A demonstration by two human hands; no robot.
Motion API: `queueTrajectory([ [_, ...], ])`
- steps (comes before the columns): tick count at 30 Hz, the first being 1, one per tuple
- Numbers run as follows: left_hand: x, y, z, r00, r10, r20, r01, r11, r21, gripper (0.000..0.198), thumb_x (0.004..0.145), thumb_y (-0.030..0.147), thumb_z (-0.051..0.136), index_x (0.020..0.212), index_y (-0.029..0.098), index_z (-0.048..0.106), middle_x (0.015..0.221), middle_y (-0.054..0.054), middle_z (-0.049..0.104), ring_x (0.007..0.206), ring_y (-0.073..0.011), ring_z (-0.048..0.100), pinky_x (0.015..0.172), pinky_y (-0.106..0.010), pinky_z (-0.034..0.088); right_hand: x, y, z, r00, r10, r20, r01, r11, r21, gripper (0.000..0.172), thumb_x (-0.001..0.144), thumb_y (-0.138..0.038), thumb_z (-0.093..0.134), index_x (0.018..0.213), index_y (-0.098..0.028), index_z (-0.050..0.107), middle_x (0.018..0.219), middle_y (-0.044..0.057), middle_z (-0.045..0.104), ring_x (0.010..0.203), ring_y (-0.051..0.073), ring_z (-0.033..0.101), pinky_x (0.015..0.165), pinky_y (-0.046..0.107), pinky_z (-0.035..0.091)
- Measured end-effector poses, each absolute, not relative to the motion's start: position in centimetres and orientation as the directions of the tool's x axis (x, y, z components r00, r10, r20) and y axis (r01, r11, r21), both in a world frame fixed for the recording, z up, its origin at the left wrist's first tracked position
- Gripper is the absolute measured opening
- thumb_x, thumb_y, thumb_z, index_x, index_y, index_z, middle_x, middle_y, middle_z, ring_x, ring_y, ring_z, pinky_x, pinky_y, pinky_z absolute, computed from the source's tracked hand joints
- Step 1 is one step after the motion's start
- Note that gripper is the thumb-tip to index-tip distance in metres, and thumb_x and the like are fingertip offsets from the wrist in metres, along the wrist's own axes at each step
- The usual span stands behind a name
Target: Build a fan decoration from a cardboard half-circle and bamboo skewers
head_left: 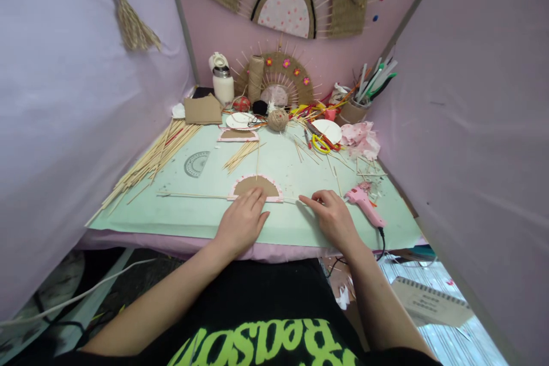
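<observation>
The half-round card (253,185), rimmed in pink-and-white cloth, lies near the middle of the front edge of the tabletop (171,220), its straight side facing that edge. Thin sticks (193,195) reach out from its left end, another stick (258,159) runs from its arch toward the back, and a pale stick (291,200) shows at its right end. The left hand (241,220) lies flat on the card, fingers together and thumb apart, pressing and grasping nothing. The right hand (335,218) is half curled with its forefinger reaching to the pale stick; whether it pinches it, I cannot tell.

The step in hand looks like lining up sticks along the straight side; the next move would call for a steady left palm and a small nudge from the right (the glue gun (364,205), toward the right front corner, is within easy reach).

A bundle of sticks (148,159) lies along the left edge, a protractor (196,164) inward of it. At the back right corner a pot (352,111) holds pale strips and a green-handled tool. Near the back left corner stands a bottle (223,87), lid up, contents hidden.
</observation>
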State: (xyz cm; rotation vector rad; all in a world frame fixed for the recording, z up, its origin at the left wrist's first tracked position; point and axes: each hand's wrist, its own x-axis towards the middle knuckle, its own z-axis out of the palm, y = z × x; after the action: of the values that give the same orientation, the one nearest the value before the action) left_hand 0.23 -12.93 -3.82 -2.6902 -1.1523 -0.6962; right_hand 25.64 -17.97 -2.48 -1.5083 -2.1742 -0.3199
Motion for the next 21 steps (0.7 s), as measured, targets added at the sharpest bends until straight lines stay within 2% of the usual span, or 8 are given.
queueTrajectory([
  [7, 0.33, -12.96, -3.84, 0.585, 0.664, 0.465, 0.707, -0.699, 0.109, 0.038, 0.096, 0.03, 0.047, 0.125, 0.01, 0.061, 0.133, -0.015, 0.061, 0.125, -0.0282, 0.056, 0.104, -0.043, 0.046, 25.83, -18.27, -2.68, -0.294, 0.821, 0.489, 0.924, 0.374, -0.073, 0.048, 0.088, 0.003, 0.043, 0.117, -0.025, 0.07, 0.091, 0.008, 0.06, 0.082, 0.019, 0.05, 0.074, 0.031, 0.043],
  [21, 0.32, -12.95, -3.65, 0.59, 0.665, 0.457, 0.703, -0.702, 0.115, 0.038, 0.096, 0.029, 0.045, 0.125, 0.01, 0.061, 0.133, -0.016, 0.061, 0.124, -0.0282, 0.056, 0.104, -0.044, 0.047, 25.75, -17.99, -2.77, -0.304, 0.822, 0.482, 0.921, 0.382, -0.071, 0.046, 0.087, 0.003, 0.046, 0.115, -0.024, 0.07, 0.092, 0.007, 0.06, 0.082, 0.019, 0.049, 0.073, 0.031, 0.041],
])
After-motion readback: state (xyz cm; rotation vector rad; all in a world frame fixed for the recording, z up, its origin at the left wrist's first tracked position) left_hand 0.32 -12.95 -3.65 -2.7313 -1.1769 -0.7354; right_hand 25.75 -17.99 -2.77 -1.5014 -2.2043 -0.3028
